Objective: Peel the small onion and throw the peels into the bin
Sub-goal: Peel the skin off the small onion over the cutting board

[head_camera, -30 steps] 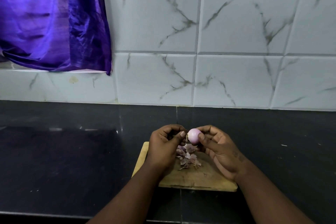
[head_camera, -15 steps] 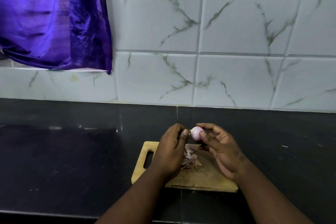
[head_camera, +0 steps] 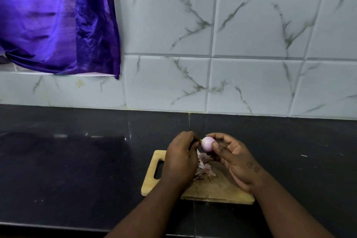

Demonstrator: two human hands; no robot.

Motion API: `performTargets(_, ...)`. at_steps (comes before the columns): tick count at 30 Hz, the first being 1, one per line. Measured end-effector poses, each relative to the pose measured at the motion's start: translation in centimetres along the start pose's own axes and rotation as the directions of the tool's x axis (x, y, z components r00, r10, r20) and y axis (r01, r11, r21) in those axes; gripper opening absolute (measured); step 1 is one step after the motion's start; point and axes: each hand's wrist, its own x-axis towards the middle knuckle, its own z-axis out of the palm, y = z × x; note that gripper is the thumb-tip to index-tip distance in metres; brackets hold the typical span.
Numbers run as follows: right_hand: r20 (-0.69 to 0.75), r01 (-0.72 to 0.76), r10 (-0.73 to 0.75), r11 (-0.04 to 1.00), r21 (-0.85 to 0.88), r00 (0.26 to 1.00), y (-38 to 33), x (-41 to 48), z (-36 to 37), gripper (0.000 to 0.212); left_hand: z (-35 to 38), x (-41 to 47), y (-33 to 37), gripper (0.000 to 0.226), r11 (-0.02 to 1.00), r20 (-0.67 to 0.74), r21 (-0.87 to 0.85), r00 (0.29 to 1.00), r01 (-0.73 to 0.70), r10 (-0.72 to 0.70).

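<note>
**Pink onion held above the board**

We pinch the small onion (head_camera: pixel 207 143) in our right hand (head_camera: pixel 234 160); our left hand (head_camera: pixel 180 157) seems to nip its tip. Peels (head_camera: pixel 203 169) lie heaped on the wooden cutting board (head_camera: pixel 152 185).

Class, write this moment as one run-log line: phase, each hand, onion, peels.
phase: peeling | right hand: holds onion | left hand: picking at its tip | peels: heaped on cutting board | bin: unseen
</note>
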Motion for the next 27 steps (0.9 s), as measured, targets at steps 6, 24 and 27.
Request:
performTargets(6, 0.001, -0.037, 0.037, 0.995, 0.096, 0.999, 0.0, -0.2, 0.0, 0.035, -0.8, 0.5, -1.1, 0.021, 0.987, -0.094, -0.058, 0.983, 0.150, -0.155)
performTargets(24, -0.138, -0.056, 0.072, 0.991, 0.121, 0.988, 0.0, 0.3, -0.6, 0.036, -0.6, 0.3, -0.3, 0.012, 0.993, 0.105, 0.051, 0.989, 0.102, -0.107)
performTargets(27, -0.160, -0.042, 0.060, 0.992, 0.117, 0.985, 0.1, 0.4, -0.6, 0.031, -0.5, 0.2, 0.0, 0.032, 0.994, 0.182, 0.063, 0.979, 0.087, -0.097)
